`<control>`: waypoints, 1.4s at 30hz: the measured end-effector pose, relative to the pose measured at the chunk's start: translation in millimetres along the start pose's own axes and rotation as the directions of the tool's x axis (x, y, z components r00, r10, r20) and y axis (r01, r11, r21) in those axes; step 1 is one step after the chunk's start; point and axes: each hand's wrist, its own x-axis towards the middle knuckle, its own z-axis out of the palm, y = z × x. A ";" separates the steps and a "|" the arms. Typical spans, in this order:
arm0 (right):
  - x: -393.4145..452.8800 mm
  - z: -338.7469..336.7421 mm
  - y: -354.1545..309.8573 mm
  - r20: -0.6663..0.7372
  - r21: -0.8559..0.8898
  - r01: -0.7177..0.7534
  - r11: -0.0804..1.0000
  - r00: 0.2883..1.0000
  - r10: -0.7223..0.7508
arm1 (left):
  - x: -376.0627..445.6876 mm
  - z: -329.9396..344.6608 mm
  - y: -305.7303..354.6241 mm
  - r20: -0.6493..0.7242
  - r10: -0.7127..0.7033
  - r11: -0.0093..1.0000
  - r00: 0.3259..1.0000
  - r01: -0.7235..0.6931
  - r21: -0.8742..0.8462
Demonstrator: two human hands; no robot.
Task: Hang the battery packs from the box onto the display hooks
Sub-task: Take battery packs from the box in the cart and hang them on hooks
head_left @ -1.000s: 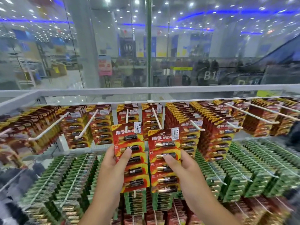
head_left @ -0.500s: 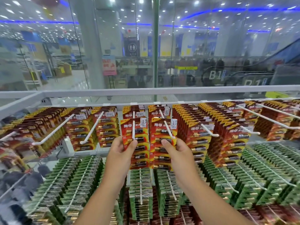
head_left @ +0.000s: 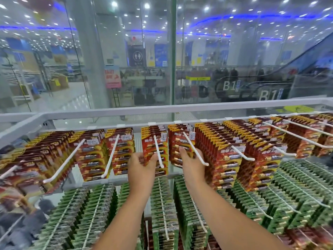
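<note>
Two bare hands are raised to the top row of a shop display rack. A red-and-yellow card battery pack (head_left: 155,150) is pinched by the left hand (head_left: 141,166), thumb at its front edge, on a white wire display hook (head_left: 158,152) that runs across its face. A second red-and-yellow battery pack (head_left: 181,147) is gripped by the right hand (head_left: 193,164), fingers curled at its lower part, on the neighbouring white hook (head_left: 195,150). Whether each pack is fully threaded on its hook cannot be told. Behind both, further red packs are hung against the white top rail (head_left: 162,110). Fuller rows of red packs are hung on hooks to either side. Below, rows of green battery packs (head_left: 93,210) are hung on lower hooks. Beyond the rack, a glass wall (head_left: 126,69) is seen.
</note>
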 end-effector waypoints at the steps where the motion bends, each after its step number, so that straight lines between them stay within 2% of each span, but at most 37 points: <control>1: 1.8 0.4 1.5 -0.005 -0.002 -0.020 1.000 1.000 0.020 | -0.1 -2.6 0.3 0.015 0.005 1.000 1.000 -0.005 0.000; 4: -1.9 -0.8 0.0 -0.022 -0.055 -0.082 0.995 0.996 0.081 | -1.9 -15.3 -3.2 0.047 0.014 1.000 0.999 -0.013 -0.010; 9: -9.8 -4.8 6.5 -0.015 -0.244 -0.147 0.958 0.989 0.148 | -22.3 -41.0 -21.0 0.107 -0.016 1.000 0.994 0.016 0.000; 13: -26.3 -15.5 22.5 0.028 -0.265 -0.197 0.944 0.977 0.212 | -51.2 -51.0 -37.9 0.126 -0.044 0.997 0.991 0.052 -0.062; 18: -64.9 -46.0 31.5 0.116 -0.266 -0.115 0.957 0.982 0.150 | -86.6 -42.9 -46.5 0.229 -0.082 0.994 0.970 0.095 -0.046; 23: -98.0 -104.8 29.2 0.219 -0.280 -0.022 0.960 0.972 0.086 | -133.1 -15.8 -39.7 0.295 -0.082 0.995 0.952 0.094 -0.028; 28: -115.8 -208.6 29.8 0.140 -0.300 -0.034 0.953 0.987 0.079 | -199.4 28.0 -18.2 0.376 -0.084 0.996 0.923 0.083 0.020; 35: -142.8 -415.4 33.1 -0.038 -0.240 -0.071 0.968 0.997 0.064 | -338.6 135.3 23.7 0.489 -0.003 0.999 0.872 0.018 -0.027; 42: -181.9 -633.5 31.6 -0.236 -0.267 -0.158 0.951 0.967 0.095 | -492.1 264.5 61.8 0.659 -0.032 0.998 0.752 0.063 -0.024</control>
